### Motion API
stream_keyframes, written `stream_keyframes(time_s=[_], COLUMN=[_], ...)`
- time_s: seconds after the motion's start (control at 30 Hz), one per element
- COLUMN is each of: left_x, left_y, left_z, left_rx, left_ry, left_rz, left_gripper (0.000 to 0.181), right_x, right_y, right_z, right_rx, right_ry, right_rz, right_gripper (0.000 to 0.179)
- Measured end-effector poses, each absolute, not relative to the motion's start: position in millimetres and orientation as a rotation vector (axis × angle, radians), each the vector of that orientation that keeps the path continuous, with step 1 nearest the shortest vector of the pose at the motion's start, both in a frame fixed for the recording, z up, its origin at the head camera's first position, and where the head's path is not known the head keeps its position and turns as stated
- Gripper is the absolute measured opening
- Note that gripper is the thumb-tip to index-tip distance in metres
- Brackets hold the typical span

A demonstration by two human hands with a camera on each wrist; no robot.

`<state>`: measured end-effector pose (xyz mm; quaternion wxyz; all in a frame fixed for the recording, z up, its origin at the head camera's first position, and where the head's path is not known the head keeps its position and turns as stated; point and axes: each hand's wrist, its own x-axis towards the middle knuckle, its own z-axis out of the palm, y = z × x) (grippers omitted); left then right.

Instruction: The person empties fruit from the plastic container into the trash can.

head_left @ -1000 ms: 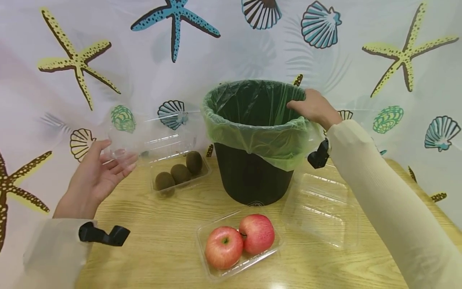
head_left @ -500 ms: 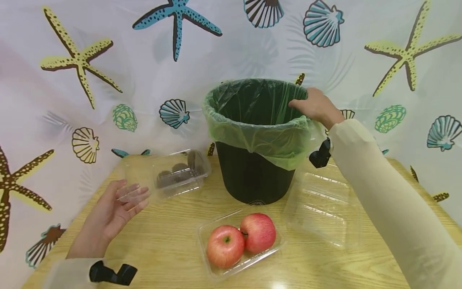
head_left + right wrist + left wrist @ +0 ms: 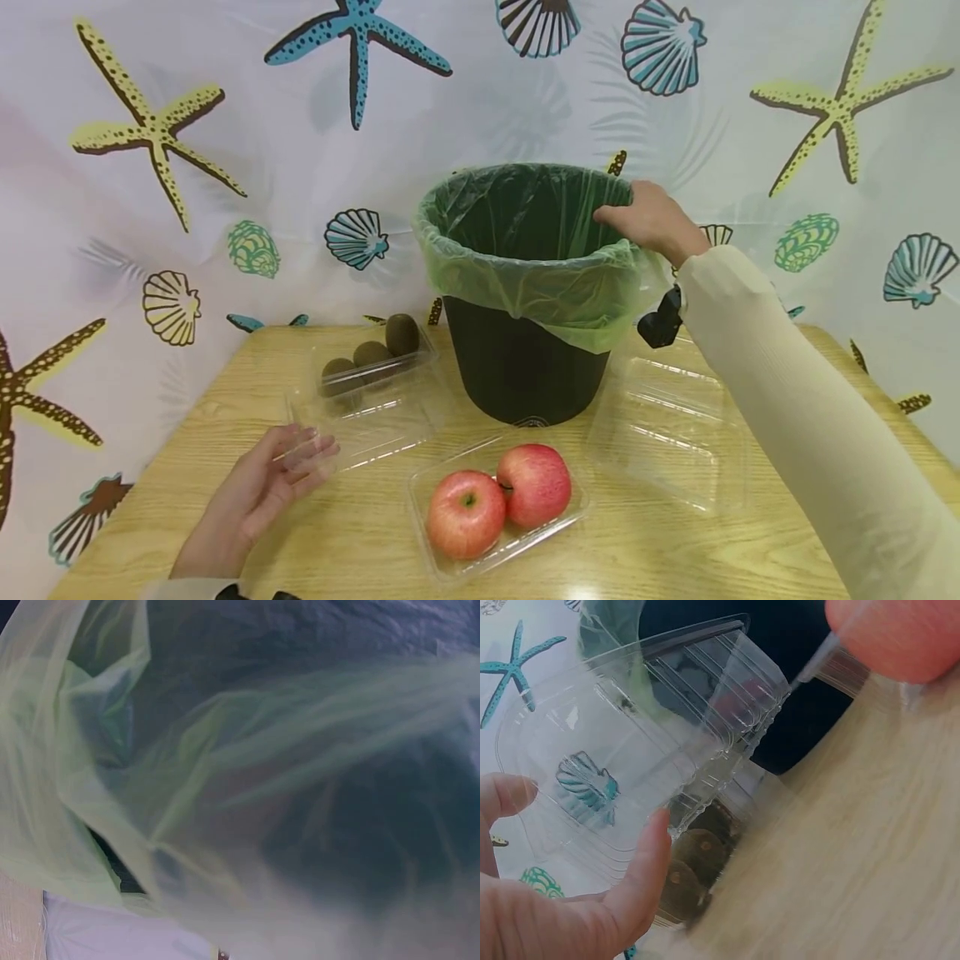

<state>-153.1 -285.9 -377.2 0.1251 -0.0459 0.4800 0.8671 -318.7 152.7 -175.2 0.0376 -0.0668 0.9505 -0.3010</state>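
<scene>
My left hand (image 3: 262, 492) holds a clear plastic container (image 3: 386, 425) by its end, thumb on one side and fingers on the other. In the left wrist view its ribbed side (image 3: 697, 690) shows. The container overlaps the front of a clear tray with three kiwis (image 3: 371, 358); whether they touch I cannot tell. My right hand (image 3: 654, 218) grips the right rim of a black bin (image 3: 525, 358), thumb inside. A green bag (image 3: 517, 287) lines the bin and folds over its rim. The right wrist view is filled mostly by that bag (image 3: 202, 750), and hides the fingers.
Two red apples (image 3: 467, 512) sit in a clear tray (image 3: 487, 562) in front of the bin. Another clear plastic container (image 3: 675, 442) lies at the right, under my right forearm (image 3: 757, 367). A patterned cloth (image 3: 480, 100) hangs behind the wooden table (image 3: 660, 554).
My left hand has come down and to the right with the clear container, from a raised spot at the left to in front of the kiwis. My right hand stays on the bin rim.
</scene>
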Motion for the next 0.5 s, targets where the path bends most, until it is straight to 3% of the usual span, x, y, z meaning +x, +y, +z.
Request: stream_keyframes(time_s=[0.5], left_x=[-151.0], left_y=[-272.2], left_z=[-399.7], left_rx=[-0.371], left_ry=[1.561], left_rz=[2.419], left_gripper=[0.021], right_x=[-318.5], right_y=[151.3], right_z=[-176.0], right_rx=[-0.211], right_ry=[2.912], right_rz=[-0.943], right_gripper=[0.080])
